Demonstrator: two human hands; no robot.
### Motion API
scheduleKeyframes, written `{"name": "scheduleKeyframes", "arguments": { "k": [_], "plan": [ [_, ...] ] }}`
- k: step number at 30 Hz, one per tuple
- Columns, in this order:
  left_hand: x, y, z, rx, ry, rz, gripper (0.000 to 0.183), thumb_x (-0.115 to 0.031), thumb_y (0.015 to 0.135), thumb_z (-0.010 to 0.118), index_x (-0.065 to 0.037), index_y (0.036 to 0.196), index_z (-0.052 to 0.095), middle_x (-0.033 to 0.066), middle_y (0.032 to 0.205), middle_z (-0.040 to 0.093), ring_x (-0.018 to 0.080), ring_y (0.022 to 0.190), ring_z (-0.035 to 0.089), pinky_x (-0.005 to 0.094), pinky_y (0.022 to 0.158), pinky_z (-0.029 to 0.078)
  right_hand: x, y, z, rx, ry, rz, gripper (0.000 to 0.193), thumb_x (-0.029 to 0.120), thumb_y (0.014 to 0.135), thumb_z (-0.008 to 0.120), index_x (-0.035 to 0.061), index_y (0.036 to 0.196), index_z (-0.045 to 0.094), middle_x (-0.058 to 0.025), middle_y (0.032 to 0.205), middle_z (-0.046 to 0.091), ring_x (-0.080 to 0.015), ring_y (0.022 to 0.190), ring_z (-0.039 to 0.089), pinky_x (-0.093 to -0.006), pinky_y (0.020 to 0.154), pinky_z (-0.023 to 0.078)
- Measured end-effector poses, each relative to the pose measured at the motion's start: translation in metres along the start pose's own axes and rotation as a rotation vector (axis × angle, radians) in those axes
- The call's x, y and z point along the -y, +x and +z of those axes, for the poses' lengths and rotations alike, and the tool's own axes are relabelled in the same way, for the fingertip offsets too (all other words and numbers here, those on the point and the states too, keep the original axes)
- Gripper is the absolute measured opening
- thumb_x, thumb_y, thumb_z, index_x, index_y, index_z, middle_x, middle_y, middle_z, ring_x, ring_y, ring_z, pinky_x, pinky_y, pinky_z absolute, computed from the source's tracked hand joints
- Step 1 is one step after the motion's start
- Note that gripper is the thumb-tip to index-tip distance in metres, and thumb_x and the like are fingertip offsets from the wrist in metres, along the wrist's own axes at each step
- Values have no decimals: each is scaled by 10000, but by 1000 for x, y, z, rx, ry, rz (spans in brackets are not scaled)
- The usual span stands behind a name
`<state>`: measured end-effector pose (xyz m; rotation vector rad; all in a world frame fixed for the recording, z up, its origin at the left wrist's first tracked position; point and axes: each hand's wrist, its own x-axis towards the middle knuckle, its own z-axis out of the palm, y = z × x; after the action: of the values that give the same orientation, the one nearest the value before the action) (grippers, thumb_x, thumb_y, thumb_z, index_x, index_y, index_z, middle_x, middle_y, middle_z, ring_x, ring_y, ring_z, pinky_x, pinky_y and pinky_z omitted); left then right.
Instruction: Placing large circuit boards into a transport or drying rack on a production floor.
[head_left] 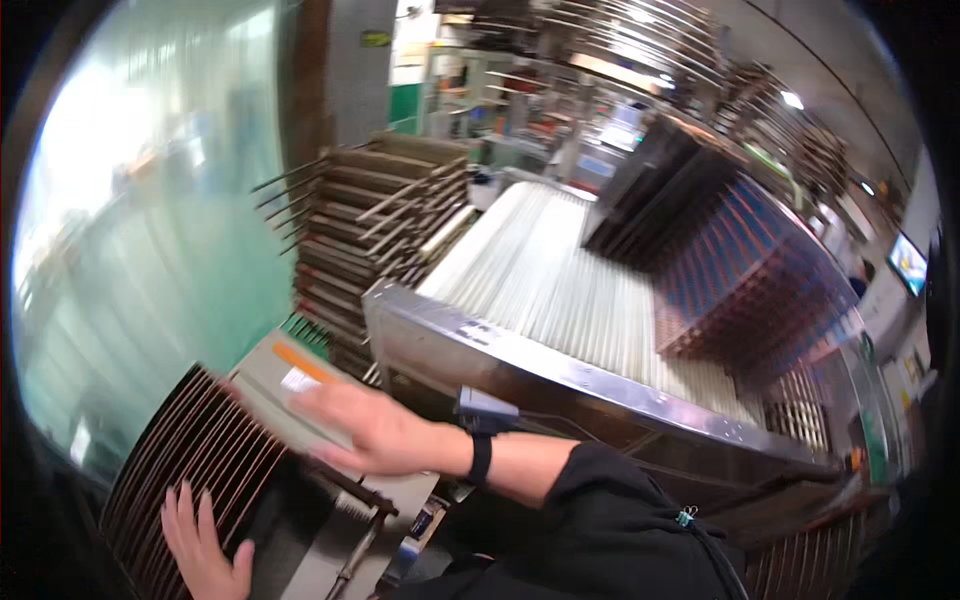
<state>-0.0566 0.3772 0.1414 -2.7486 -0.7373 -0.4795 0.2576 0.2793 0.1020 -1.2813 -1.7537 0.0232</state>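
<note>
My left hand (205,550), fingers apart, rests against a slotted rack (195,450) at the lower left, which holds a row of thin, dark upright panels with copper-coloured edges. My right hand (375,425), with a dark band at the wrist, is stretched out over a light grey surface (262,368) beside the rack. Its fingertips are smeared by motion, but thumb and fingers stand apart with nothing visible between them. Just beyond it, an orange strip-like thing (303,362) lies on that surface, close to a small white label.
A metal-framed roller conveyor (520,270) runs across the middle. Dark racks (650,200) and a rack with reddish edges (750,270) stand on it. Stacked rod racks (375,220) rise behind. Translucent green curtain (150,250) hangs left. A grey device (487,408) sits near my right wrist.
</note>
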Motion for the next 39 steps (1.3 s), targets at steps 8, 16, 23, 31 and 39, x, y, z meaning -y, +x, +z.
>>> {"name": "scheduleKeyframes", "arguments": {
  "k": [8,16,23,31,39],
  "plan": [
    [-65,-132,77,532,-508,-135,563,-252,905,649,-115,1429,496,233,1229,594,444,1061,586,466,910,504,-151,-83,-324,-1006,-647,694,728,331,879,690,-82,1401,394,-307,1366,505,-427,1305,470,-431,1113,364],
    [-64,-126,104,274,-350,-97,345,-169,933,624,-75,1264,604,206,1125,638,369,964,640,417,785,540,-100,-167,-521,-1466,-1242,830,852,429,799,722,-109,1366,383,-365,1354,471,-478,1276,465,-482,1092,384],
    [-32,-69,112,537,-237,-304,347,-209,969,553,-80,1287,598,196,1137,628,394,1043,606,461,883,491,-116,-186,-619,-1680,-1079,918,1091,576,783,714,-104,1474,214,-351,1461,391,-454,1366,405,-461,1151,319],
    [-45,-57,118,530,-201,-433,307,-251,992,547,-90,1235,641,195,1136,665,382,1066,630,443,891,509,-175,-159,-645,-1660,-1149,600,1171,725,732,699,-86,1457,266,-326,1455,394,-448,1362,389,-470,1151,304],
    [-24,-79,140,482,-180,-335,370,-302,1003,503,-61,1265,604,202,1173,655,398,1079,621,458,924,492,-216,-101,-628,-1342,-1324,903,609,457,802,702,22,1209,576,-249,1158,652,-413,1099,621,-478,950,485]
  ]
}}
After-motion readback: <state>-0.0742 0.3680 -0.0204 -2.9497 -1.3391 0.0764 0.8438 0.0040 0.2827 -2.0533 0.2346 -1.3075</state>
